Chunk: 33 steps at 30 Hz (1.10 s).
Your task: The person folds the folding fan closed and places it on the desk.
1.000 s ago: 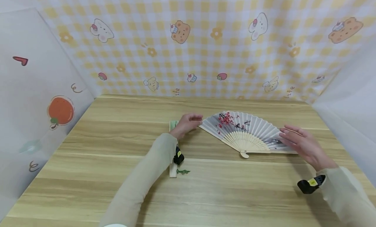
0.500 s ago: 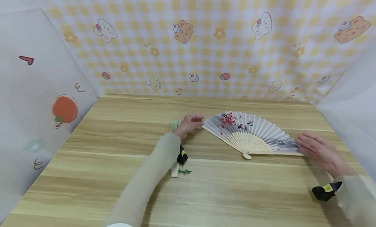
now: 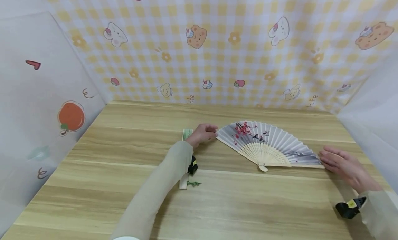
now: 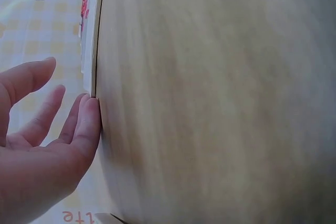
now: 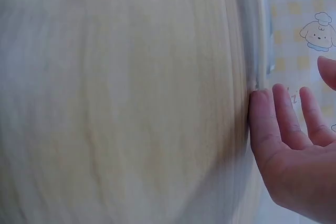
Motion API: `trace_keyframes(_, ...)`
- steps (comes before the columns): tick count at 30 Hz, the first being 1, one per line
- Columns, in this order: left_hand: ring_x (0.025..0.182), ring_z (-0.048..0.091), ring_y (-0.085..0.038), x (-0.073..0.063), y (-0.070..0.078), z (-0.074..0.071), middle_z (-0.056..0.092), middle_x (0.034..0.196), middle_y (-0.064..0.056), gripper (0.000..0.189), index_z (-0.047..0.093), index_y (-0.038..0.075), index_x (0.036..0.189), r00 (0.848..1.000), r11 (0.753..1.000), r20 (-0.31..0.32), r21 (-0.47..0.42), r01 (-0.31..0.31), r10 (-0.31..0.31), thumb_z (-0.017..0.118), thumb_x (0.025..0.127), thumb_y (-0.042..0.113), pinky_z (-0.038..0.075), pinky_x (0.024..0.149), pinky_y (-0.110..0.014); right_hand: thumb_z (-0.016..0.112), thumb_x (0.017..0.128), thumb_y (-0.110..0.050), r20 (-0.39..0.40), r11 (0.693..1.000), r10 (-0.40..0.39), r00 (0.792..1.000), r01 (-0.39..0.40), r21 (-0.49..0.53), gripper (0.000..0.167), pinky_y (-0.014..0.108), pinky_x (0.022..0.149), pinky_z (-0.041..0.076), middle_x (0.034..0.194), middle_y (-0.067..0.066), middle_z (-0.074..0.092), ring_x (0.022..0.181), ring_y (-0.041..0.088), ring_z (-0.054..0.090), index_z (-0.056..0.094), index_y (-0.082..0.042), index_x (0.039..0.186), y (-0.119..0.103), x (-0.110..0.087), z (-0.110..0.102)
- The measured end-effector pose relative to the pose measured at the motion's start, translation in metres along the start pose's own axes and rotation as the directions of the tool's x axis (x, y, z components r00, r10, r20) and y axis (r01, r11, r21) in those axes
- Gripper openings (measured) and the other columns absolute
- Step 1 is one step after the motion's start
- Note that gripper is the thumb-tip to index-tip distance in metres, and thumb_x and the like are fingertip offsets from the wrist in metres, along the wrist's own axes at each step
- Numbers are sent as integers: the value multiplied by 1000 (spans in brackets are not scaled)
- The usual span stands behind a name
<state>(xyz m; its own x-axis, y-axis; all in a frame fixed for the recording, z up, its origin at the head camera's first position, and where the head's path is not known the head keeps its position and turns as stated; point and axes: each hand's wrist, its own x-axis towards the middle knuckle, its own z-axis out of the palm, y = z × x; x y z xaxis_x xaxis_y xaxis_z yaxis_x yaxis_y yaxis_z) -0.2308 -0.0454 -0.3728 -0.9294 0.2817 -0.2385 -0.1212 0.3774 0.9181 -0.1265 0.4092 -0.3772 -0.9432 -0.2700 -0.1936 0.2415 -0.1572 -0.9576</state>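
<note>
Yellow-checked backdrop [image 3: 224,65] behind, wood-grain desk [image 3: 248,209] in front. On the desk, right of centre, lies the spread fan [image 3: 264,153], grey with red blossom, pivot toward you, same spread and place as a second ago. Your right hand [image 3: 348,169] has moved: a second ago it overlapped the fan's right part, now it's out at the right end and that whole side shows. Fingers straight, slightly parted, one fingertip touching the fan's end, thumb well apart. Your left hand [image 3: 203,133] hasn't really shifted; its fingertips touch the left end, some fingers together, others spread away, loosely bent, no pinch. Under your left forearm, a narrow pale strip [image 3: 183,183], green at the far end, partly hidden, unchanged. Black wrist device [image 3: 349,209] on your right side, beside the cuff. Green tassel [image 3: 194,183] just right of the strip's near end.
</note>
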Motion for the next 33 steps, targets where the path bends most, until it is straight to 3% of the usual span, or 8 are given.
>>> trace_keyframes(11, 103, 51, -24, 0, 2, 0, 54, 115, -13, 33, 53, 3, 118, 1000, 1000, 6, 9, 24, -24, 58, 85, 7, 45, 83, -30, 45, 93, -10, -49, 986, 75, 996, -81, -148, 23, 17, 71, 49, 98, -17, 61, 87, -1, 57, 54, -29, 100, -1, 1, 3)
trace_keyframes(13, 103, 51, -24, 1, 2, 0, 54, 115, -13, 33, 53, 3, 117, 1000, 1000, 6, 14, 28, -28, 58, 85, 7, 45, 82, -29, 47, 92, -10, -70, 980, 85, 994, -96, -177, 21, 18, 71, 49, 97, -18, 60, 86, -2, 57, 50, -23, 107, -3, 1, 6)
trace_keyframes(16, 103, 51, -24, 1, 2, 0, 53, 115, -13, 33, 53, 3, 117, 1000, 999, 10, 16, 30, -30, 58, 85, 7, 45, 81, -29, 46, 93, -12, -89, 965, 102, 991, -121, -232, 44, 17, 71, 48, 97, -21, 58, 85, -4, 56, 31, -8, 134, -4, 3, 8)
trace_keyframes(19, 104, 50, -25, 2, 5, -1, 53, 116, -14, 34, 53, 3, 118, 999, 999, 15, 22, 34, -35, 58, 85, 7, 45, 83, -30, 47, 93, -14, -102, 957, 115, 988, -137, -255, 54, 17, 71, 48, 97, -22, 57, 86, -5, 55, 18, 1, 136, -5, 5, 9)
trace_keyframes(22, 107, 48, -26, 3, 7, -1, 52, 117, -14, 35, 52, 3, 119, 999, 999, 16, 30, 34, -35, 57, 85, 7, 43, 87, -34, 48, 92, -13, -117, 964, 120, 986, -144, -224, 28, 16, 71, 48, 95, -21, 58, 85, -4, 56, 42, -15, 119, -4, 7, 10)
trace_keyframes(24, 108, 48, -26, 5, 9, -1, 52, 117, -14, 35, 51, 2, 119, 999, 999, 13, 32, 31, -32, 57, 85, 7, 41, 89, -35, 48, 92, -14, -124, 968, 121, 985, -145, -206, 16, 16, 70, 48, 94, -21, 59, 84, -4, 56, 48, -23, 105, -4, 9, 11)
trace_keyframes(33, 105, 50, -25, 13, 13, 7, 54, 115, -14, 34, 53, 0, 117, 1000, 999, -28, 48, 11, -10, 57, 84, 4, 45, 83, -30, 50, 91, -12, -122, 976, 112, 986, -132, -172, 22, 16, 68, 48, 91, -19, 60, 81, -2, 57, 59, -33, 90, -5, 10, 15)
